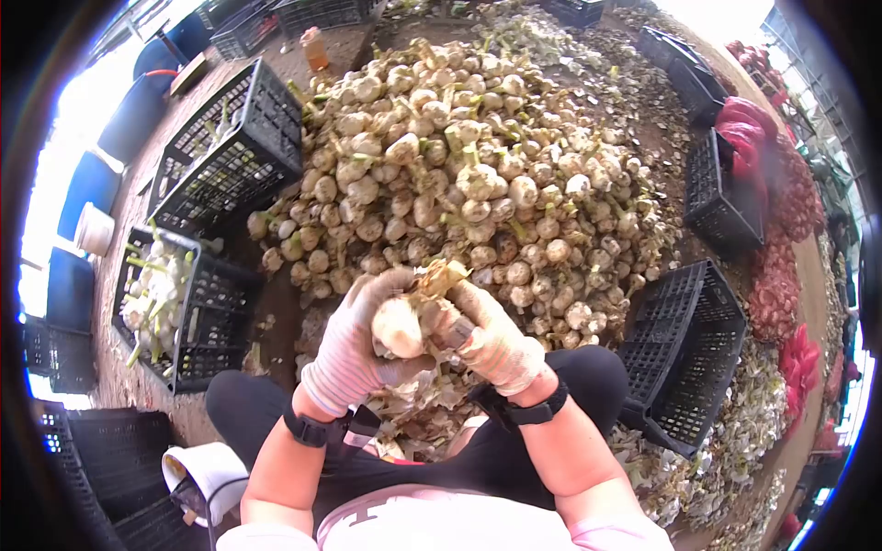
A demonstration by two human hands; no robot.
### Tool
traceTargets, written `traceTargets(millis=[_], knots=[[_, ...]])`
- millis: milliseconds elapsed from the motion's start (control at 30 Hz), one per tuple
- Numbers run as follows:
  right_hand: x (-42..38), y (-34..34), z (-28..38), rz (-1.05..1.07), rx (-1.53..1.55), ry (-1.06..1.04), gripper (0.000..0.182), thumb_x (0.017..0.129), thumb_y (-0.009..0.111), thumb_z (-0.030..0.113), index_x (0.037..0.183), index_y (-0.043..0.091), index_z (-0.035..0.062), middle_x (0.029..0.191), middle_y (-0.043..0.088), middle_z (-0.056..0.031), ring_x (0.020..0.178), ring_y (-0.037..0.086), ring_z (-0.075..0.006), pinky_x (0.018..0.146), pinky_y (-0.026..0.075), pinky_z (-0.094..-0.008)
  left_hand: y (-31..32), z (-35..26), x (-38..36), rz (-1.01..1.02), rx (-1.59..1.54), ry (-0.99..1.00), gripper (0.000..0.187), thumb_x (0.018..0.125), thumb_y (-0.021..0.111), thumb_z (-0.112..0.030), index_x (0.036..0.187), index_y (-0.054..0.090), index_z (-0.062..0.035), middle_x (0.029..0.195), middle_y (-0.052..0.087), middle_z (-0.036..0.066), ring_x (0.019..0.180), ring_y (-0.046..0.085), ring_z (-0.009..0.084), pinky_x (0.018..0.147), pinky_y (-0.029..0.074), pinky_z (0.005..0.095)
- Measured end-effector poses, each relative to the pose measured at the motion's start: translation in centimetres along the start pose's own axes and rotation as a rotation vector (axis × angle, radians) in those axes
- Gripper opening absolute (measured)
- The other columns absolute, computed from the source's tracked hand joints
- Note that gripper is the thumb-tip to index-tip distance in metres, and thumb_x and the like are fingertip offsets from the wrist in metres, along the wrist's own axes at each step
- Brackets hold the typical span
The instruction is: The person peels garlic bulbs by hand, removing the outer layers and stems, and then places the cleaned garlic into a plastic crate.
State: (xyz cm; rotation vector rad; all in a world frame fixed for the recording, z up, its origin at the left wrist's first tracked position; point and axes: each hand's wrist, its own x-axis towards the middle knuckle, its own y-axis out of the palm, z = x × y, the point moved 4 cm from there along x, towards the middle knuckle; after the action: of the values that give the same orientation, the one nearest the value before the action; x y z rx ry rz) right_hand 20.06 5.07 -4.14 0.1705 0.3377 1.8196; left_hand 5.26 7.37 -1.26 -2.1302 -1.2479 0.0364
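Note:
In front of my lap, my left hand (349,342), in a striped knit work glove, is closed around a garlic bulb (397,329) with a pale, partly bare side facing up. Dry brown husk (443,277) sticks out above the bulb, between both hands. My right hand (496,342), gloved too, has its fingers bent in against the husk side of the bulb. A small grey metallic piece (457,333) shows in that hand, mostly hidden by the fingers; I cannot tell its kind. Right ahead lies a large heap of garlic bulbs (469,174), some with stem stubs.
A black crate (188,317) at the left holds trimmed white garlic; another crate (230,138) stands behind it. To the right is a tilted black crate (684,354), with red mesh sacks (776,285) beyond. Peeled skins (413,413) litter the ground between my legs. A white bucket (207,477) stands lower left.

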Motion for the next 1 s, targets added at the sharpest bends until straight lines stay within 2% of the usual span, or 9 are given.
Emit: traceTargets(millis=[33, 267, 433, 533, 667, 733, 867, 900, 1000], knots=[[-0.3, 0.2, 0.2, 0.014, -0.068, -0.02, 0.038, 0.09, 0.052, 0.029, 0.117, 0.05, 0.0009, 0.103, 0.058, -0.0066, 0.095, 0.052, -0.0129, 0.086, 0.042, -0.0276, 1.1, 1.2, -1.0, -0.034, -0.649, -0.271, 0.081, 0.06, 0.082, -0.02, 0.128, 0.042, -0.0036, 0.104, 0.056, 0.006, 0.091, 0.056, 0.0162, 0.084, 0.045, 0.0284], [-0.8, 1.1, -1.5, 0.094, 0.185, 0.032, 0.054, 0.083, 0.062, 0.04, 0.119, 0.051, 0.0004, 0.092, 0.06, -0.0001, 0.077, 0.053, -0.0061, 0.069, 0.043, -0.0209, 3.0, 3.7, -2.4, -0.315, -1.63, -0.766, 0.071, 0.082, 0.044, -0.066, 0.113, 0.053, -0.0027, 0.087, 0.065, 0.012, 0.056, 0.064, 0.0174, 0.037, 0.047, 0.0224], [-0.1, 1.1, -1.9, -0.121, 0.357, -0.004, 0.064, 0.082, 0.062, 0.046, 0.125, 0.047, 0.0025, 0.102, 0.06, -0.0043, 0.089, 0.057, -0.0138, 0.077, 0.045, -0.0253, 1.7, 3.3, -1.3, -0.208, -1.254, -0.433, 0.065, 0.085, 0.051, -0.054, 0.126, 0.044, -0.0044, 0.086, 0.062, 0.007, 0.064, 0.061, 0.0142, 0.05, 0.05, 0.0221], [0.1, 1.2, -2.4, -0.087, 0.407, 0.063, 0.051, 0.083, 0.064, 0.033, 0.121, 0.051, 0.0016, 0.102, 0.061, -0.0042, 0.091, 0.056, -0.0113, 0.082, 0.044, -0.0259, 1.4, 1.8, -1.7, -0.378, -0.86, -0.291, 0.058, 0.083, 0.06, -0.013, 0.134, 0.034, -0.0024, 0.101, 0.056, 0.007, 0.09, 0.057, 0.0144, 0.077, 0.049, 0.0257], [-0.1, 1.0, -2.5, -0.044, 0.432, 0.054, 0.04, 0.081, 0.068, 0.021, 0.114, 0.057, 0.0008, 0.105, 0.062, -0.006, 0.094, 0.056, -0.0109, 0.086, 0.044, -0.0269, 2.3, 0.7, -2.0, -0.322, -0.749, -0.084, 0.073, 0.076, 0.073, -0.026, 0.134, 0.034, -0.0024, 0.103, 0.058, 0.008, 0.092, 0.057, 0.015, 0.083, 0.047, 0.0283], [-0.3, 1.0, -1.4, -0.033, 0.352, -0.004, 0.036, 0.081, 0.068, 0.023, 0.11, 0.059, 0.0029, 0.101, 0.062, -0.0038, 0.092, 0.056, -0.0111, 0.083, 0.044, -0.0269, 2.0, 0.3, -1.7, -0.31, -0.816, -0.569, 0.082, 0.074, 0.07, -0.049, 0.133, 0.036, -0.0029, 0.105, 0.059, 0.008, 0.087, 0.058, 0.0132, 0.072, 0.049, 0.0248], [-0.5, 0.9, -0.4, 0.235, 0.117, -0.241, 0.024, 0.081, 0.067, 0.025, 0.088, 0.063, 0.0032, 0.09, 0.06, -0.0025, 0.085, 0.054, -0.0103, 0.078, 0.044, -0.027, 2.1, 2.0, -2.1, 0.282, -1.56, -0.698, 0.085, 0.082, 0.036, -0.069, 0.134, 0.036, -0.0018, 0.106, 0.061, 0.008, 0.076, 0.061, 0.0114, 0.052, 0.045, 0.0197], [-0.6, 0.9, 0.4, 0.303, 0.055, -0.176, 0.018, 0.082, 0.064, 0.021, 0.082, 0.062, 0.0023, 0.09, 0.06, -0.0031, 0.084, 0.054, -0.01, 0.077, 0.044, -0.0271, 2.5, 1.0, -1.7, -0.022, -1.496, -1.114, 0.075, 0.087, 0.034, -0.063, 0.129, 0.042, -0.0024, 0.1, 0.064, 0.006, 0.067, 0.061, 0.0123, 0.05, 0.047, 0.0222], [-0.3, 0.1, -1.0, 0.252, 0.048, -0.047, 0.012, 0.084, 0.057, 0.014, 0.089, 0.061, 0.003, 0.09, 0.061, -0.0009, 0.082, 0.054, -0.0094, 0.076, 0.044, -0.0253, 1.1, 5.6, -1.8, 0.302, -0.755, -0.722, 0.066, 0.091, 0.031, -0.06, 0.116, 0.055, -0.0049, 0.092, 0.065, 0.006, 0.083, 0.062, 0.0146, 0.072, 0.052, 0.0307]])
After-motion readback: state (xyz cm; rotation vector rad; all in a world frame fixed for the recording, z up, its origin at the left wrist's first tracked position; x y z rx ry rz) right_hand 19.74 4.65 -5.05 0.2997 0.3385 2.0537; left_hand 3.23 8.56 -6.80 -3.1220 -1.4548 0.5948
